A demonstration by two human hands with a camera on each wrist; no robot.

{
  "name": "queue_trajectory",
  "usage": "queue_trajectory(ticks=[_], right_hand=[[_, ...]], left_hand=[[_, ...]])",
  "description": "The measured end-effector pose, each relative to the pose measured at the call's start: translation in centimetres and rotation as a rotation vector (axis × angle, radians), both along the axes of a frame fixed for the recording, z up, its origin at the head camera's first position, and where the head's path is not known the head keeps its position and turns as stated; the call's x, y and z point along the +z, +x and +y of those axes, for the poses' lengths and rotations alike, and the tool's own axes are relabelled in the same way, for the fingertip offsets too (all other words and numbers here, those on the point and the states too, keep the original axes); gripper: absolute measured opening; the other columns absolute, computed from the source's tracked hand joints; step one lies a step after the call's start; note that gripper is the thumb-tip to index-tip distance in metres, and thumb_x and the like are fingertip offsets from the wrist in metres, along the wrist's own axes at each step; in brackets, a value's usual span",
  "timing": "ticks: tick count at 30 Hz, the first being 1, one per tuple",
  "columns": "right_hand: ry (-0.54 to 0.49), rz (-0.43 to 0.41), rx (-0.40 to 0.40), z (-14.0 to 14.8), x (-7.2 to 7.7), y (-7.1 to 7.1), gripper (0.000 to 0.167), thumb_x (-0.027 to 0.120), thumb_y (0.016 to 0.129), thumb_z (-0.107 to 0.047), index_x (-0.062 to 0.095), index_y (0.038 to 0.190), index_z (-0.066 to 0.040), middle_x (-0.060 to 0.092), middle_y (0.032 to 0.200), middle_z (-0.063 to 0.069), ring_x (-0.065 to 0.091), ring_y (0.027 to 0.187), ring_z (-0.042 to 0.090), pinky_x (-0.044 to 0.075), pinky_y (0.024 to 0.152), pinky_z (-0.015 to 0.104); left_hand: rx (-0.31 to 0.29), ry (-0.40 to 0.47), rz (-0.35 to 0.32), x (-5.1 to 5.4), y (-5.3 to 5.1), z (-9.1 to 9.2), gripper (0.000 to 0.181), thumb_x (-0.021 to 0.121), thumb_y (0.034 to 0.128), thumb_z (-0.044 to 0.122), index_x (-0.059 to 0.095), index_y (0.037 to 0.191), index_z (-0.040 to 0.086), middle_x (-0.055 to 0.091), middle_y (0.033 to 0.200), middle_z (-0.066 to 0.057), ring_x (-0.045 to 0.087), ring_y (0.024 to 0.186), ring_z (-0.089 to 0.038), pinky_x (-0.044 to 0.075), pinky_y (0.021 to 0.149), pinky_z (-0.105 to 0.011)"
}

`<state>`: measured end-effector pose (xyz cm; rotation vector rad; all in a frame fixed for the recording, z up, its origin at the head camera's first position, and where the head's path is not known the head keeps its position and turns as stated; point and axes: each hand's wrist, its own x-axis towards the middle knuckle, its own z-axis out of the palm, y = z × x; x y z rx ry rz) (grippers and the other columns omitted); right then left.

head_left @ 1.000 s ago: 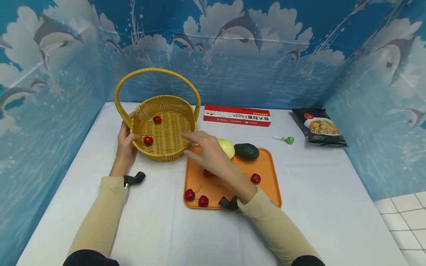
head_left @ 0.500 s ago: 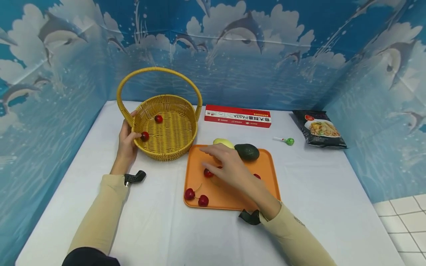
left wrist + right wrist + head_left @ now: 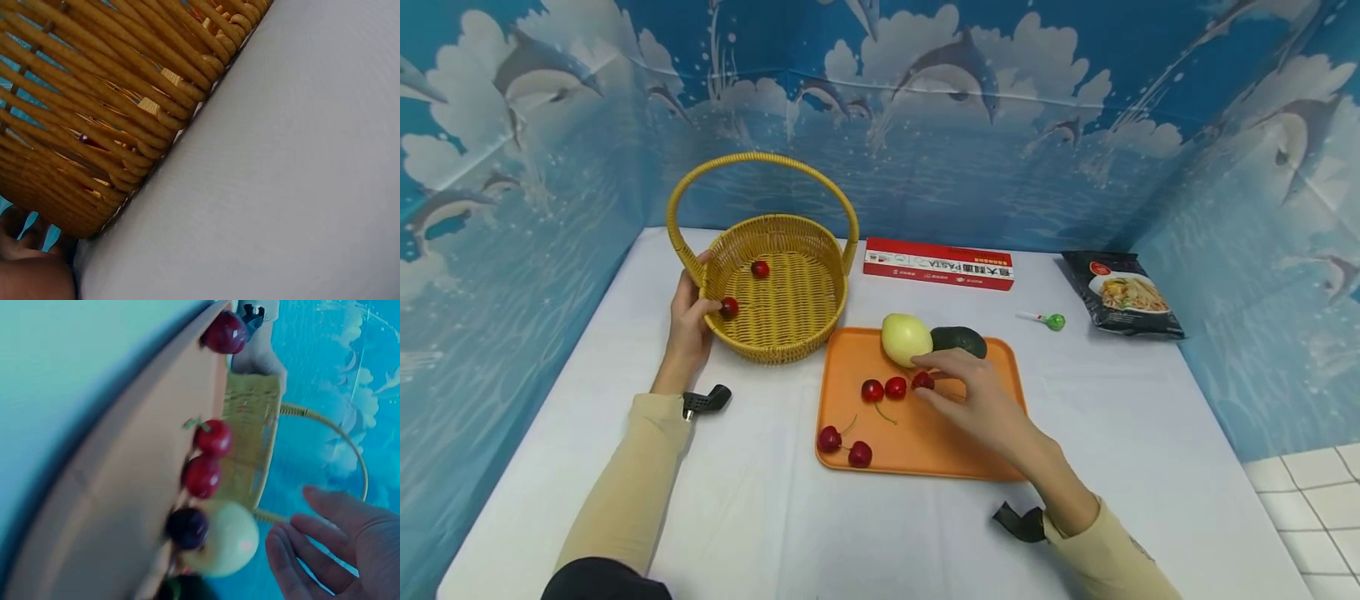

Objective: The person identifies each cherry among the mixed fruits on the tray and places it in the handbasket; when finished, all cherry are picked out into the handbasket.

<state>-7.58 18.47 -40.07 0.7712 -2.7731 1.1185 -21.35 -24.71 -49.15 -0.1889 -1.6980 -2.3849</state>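
My left hand (image 3: 688, 333) grips the left side of the yellow wicker basket (image 3: 775, 346), thumb over the rim. Two red cherries lie in it, one (image 3: 729, 307) beside the thumb, another (image 3: 760, 269) farther back. Over the orange tray (image 3: 925, 454), my right hand (image 3: 981, 404) has thumb and fingers spread either side of a cherry (image 3: 922, 381); the right wrist view shows a gap between the hand (image 3: 350, 550) and the dark cherry (image 3: 188, 528). Two cherries (image 3: 872, 391) (image 3: 896, 387) lie just left, and two more (image 3: 829, 439) (image 3: 861, 454) near the tray's front-left corner.
A pale yellow fruit (image 3: 906, 339) and a dark green avocado (image 3: 958, 340) sit at the tray's back. Behind are a red pasta box (image 3: 937, 264), a green lollipop (image 3: 1056, 322) and a black food packet (image 3: 1123, 296). A patterned curtain (image 3: 925, 183) borders the table.
My right hand has moved right and forward-down, from the basket's edge to over the tray. The nearer cherry in the basket has shifted slightly left, towards my left thumb. The left hand keeps its grip.
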Motion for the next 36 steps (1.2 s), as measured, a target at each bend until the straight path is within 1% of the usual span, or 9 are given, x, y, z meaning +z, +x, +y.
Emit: queue_trajectory(ticks=[2, 4, 8, 11, 16, 22, 27, 32, 36], right_hand=[[-0.001, -0.007, -0.016, 1.4, -0.3, 0.4, 0.045, 0.085, 0.089, -0.013, 0.072, 0.132, -0.013, 0.074, 0.128, 0.008, 0.075, 0.108, 0.027, 0.061, 0.088, 0.049], [0.005, 0.0, -0.045, 2.7, -0.6, 0.7, 0.045, 0.085, 0.088, -0.013, 0.073, 0.131, -0.013, 0.074, 0.127, 0.007, 0.076, 0.106, 0.026, 0.061, 0.087, 0.049], [0.036, 0.022, -0.107, 5.1, -1.7, 1.1, 0.043, 0.087, 0.087, -0.014, 0.074, 0.128, -0.012, 0.077, 0.121, 0.006, 0.076, 0.103, 0.022, 0.06, 0.089, 0.048], [0.047, 0.006, -0.145, 6.3, -2.4, 1.3, 0.042, 0.087, 0.086, -0.014, 0.075, 0.126, -0.011, 0.077, 0.117, 0.005, 0.076, 0.101, 0.022, 0.061, 0.088, 0.047], [0.081, -0.034, -0.175, 7.3, -3.2, 1.5, 0.041, 0.087, 0.086, -0.014, 0.075, 0.126, -0.012, 0.077, 0.115, 0.002, 0.076, 0.1, 0.022, 0.06, 0.089, 0.048], [0.156, -0.078, -0.179, 7.8, -3.9, 1.7, 0.04, 0.088, 0.085, -0.016, 0.077, 0.124, -0.017, 0.076, 0.118, -0.003, 0.07, 0.107, 0.018, 0.056, 0.097, 0.051], [0.181, -0.111, -0.139, 7.8, -4.2, 1.7, 0.038, 0.088, 0.086, -0.018, 0.078, 0.122, -0.02, 0.076, 0.116, -0.006, 0.069, 0.103, 0.014, 0.058, 0.094, 0.045], [0.186, -0.106, -0.104, 7.1, -3.7, 1.4, 0.038, 0.088, 0.086, -0.018, 0.078, 0.122, -0.019, 0.076, 0.113, -0.007, 0.07, 0.099, 0.012, 0.06, 0.089, 0.04], [0.158, -0.07, -0.062, 6.2, -2.8, 0.6, 0.039, 0.089, 0.084, -0.016, 0.078, 0.122, -0.016, 0.076, 0.11, -0.005, 0.073, 0.095, 0.014, 0.061, 0.087, 0.043]], left_hand=[[-0.002, 0.002, 0.006, -0.1, -0.1, 0.0, 0.083, 0.039, 0.082, -0.013, 0.043, 0.16, 0.016, 0.033, 0.17, -0.005, 0.032, 0.153, -0.031, 0.039, 0.113, -0.026], [-0.001, -0.001, 0.011, -0.1, -0.2, 0.0, 0.084, 0.039, 0.0819, -0.013, 0.043, 0.16, 0.017, 0.034, 0.17, -0.004, 0.032, 0.154, -0.031, 0.039, 0.112, -0.025], [0.007, -0.01, 0.016, -0.1, -0.3, 0.0, 0.085, 0.04, 0.0807, -0.012, 0.044, 0.16, 0.017, 0.035, 0.169, -0.005, 0.032, 0.154, -0.031, 0.04, 0.112, -0.025], [0.007, -0.012, 0.018, -0.1, -0.3, 0.0, 0.085, 0.041, 0.0804, -0.012, 0.043, 0.161, 0.016, 0.035, 0.169, -0.005, 0.032, 0.154, -0.031, 0.039, 0.114, -0.026], [0.011, -0.012, 0.007, -0.2, -0.2, 0.0, 0.085, 0.041, 0.0803, -0.011, 0.043, 0.161, 0.017, 0.035, 0.169, -0.005, 0.032, 0.155, -0.031, 0.04, 0.114, -0.026], [0.009, -0.005, 0.006, -0.4, -0.3, 0.0, 0.086, 0.041, 0.0804, -0.012, 0.042, 0.161, 0.016, 0.035, 0.169, -0.007, 0.033, 0.154, -0.032, 0.04, 0.114, -0.027], [0.01, -0.007, 0.004, -0.4, -0.2, 0.1, 0.085, 0.041, 0.0811, -0.012, 0.043, 0.161, 0.017, 0.035, 0.169, -0.007, 0.033, 0.154, -0.031, 0.039, 0.116, -0.028], [0.007, -0.01, -0.002, -0.3, 0.0, 0.0, 0.085, 0.041, 0.0819, -0.013, 0.042, 0.162, 0.017, 0.035, 0.169, -0.004, 0.032, 0.155, -0.029, 0.037, 0.118, -0.029], [0.011, -0.011, -0.001, -0.3, -0.1, -0.1, 0.086, 0.041, 0.0803, -0.012, 0.042, 0.161, 0.016, 0.034, 0.169, -0.004, 0.032, 0.155, -0.029, 0.037, 0.118, -0.029]])
